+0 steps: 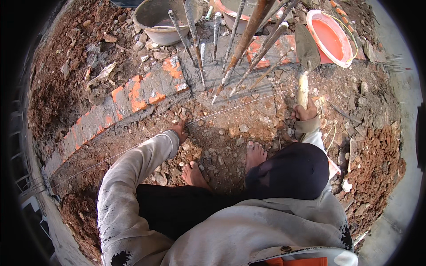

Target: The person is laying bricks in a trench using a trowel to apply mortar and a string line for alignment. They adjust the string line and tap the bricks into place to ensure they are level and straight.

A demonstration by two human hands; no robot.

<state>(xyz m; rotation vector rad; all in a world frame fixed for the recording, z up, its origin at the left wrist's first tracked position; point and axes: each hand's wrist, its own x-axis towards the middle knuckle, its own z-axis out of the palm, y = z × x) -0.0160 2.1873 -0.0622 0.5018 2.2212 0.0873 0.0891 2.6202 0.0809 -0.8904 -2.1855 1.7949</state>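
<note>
My right hand (305, 108) is closed around the pale wooden handle of a trowel (307, 48), whose broad grey blade points up toward the back. My left hand (179, 129) is low over the rubbly soil beside a taut string line (230, 104), fingers apart, holding nothing visible; whether it touches the string is unclear. Beyond the string runs a low course of mortar-smeared orange bricks (137, 98), with several upright rusty and cement-coated bars (244, 51) standing in grey mortar. My bare feet are on the dirt between my hands.
A grey bucket of grey material (159, 35) and another pink-rimmed container (233, 17) stand behind the bars. A red basin with a handle (328, 39) rests tilted at upper right. Loose red earth (55, 66) borders the bricks, and concrete strips (386, 221) run along both sides.
</note>
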